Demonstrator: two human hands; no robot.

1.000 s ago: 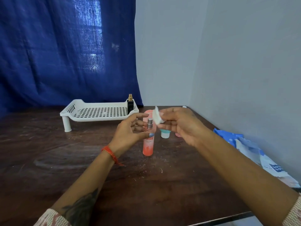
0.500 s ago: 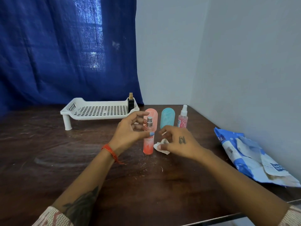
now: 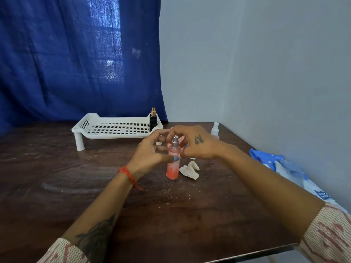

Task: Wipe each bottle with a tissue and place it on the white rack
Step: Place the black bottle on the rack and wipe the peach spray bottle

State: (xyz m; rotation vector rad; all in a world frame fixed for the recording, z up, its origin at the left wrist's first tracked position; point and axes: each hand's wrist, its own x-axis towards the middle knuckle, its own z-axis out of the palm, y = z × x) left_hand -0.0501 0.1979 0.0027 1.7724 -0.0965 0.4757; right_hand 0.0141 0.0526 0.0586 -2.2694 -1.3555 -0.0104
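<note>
Nearest the camera, two patterned sleeves are framing the dark wooden table (image 3: 171,221), and both forearms are converging toward the middle of it. The left hand (image 3: 150,154) is gripping the pink spray bottle (image 3: 173,164) about its upper half, thumb curled across the front and the other fingers wrapping behind, while the bottle is standing upright on its base with its long axis running 12 to 6 o'clock and its silver nozzle poking up between the hands. The right hand (image 3: 197,144) is reaching in from 3 o'clock with its fingers curled near the nozzle; whether they are touching the bottle or pinching anything, I cannot tell, since the knuckles are hiding the tips. The crumpled tissue (image 3: 190,170) is lying loose on the table at about 4 o'clock from the bottle's base, just beside it and directly below the right hand, so that hand is the nearer one to take it up. Beyond the hands, a small clear spray bottle (image 3: 215,130) is standing at 1 o'clock, partly hidden by the right hand. Farther back, at about 11 o'clock from the pink bottle, the white rack (image 3: 114,128) is carrying one dark bottle (image 3: 153,119) in its right corner. Off at 3 o'clock, a blue and white tissue packet (image 3: 284,166) is lying by the wall.
</note>
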